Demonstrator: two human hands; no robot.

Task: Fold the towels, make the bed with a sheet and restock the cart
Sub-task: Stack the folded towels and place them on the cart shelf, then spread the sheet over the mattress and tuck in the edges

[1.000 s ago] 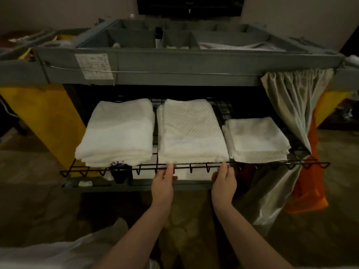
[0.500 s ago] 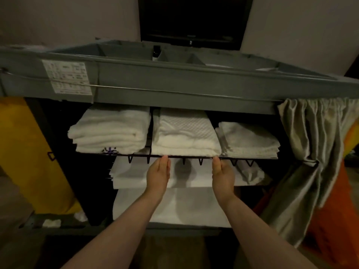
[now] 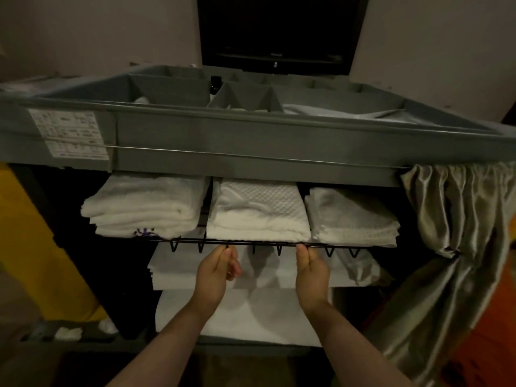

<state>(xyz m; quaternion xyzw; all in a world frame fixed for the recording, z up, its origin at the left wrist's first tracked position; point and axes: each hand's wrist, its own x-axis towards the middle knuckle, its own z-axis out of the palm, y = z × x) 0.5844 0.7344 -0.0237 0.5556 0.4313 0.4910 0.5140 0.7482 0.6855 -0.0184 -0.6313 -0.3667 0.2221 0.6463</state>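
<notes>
Inside the grey housekeeping cart (image 3: 251, 141), a black wire shelf (image 3: 265, 243) carries three stacks of folded white towels: a thick stack on the left (image 3: 145, 209), a waffle-textured stack in the middle (image 3: 259, 213) and a thinner stack on the right (image 3: 351, 219). My left hand (image 3: 217, 270) and my right hand (image 3: 311, 270) are side by side just below the middle stack. The fingertips of both touch the shelf's front rail, with the fingers nearly straight. Folded white sheets (image 3: 251, 311) lie on the lower shelves behind my hands.
The cart's top tray (image 3: 307, 107) has several compartments holding small items. A grey-green curtain (image 3: 458, 247) hangs at the right of the cart opening, with orange fabric (image 3: 491, 325) behind it. A yellow bag (image 3: 36, 247) hangs at the left. A dark screen (image 3: 279, 32) stands on the wall behind.
The wire shelf with the towels has slid back into the cart under the top tray. Both hands followed its front rail inward, and my view dropped lower.
</notes>
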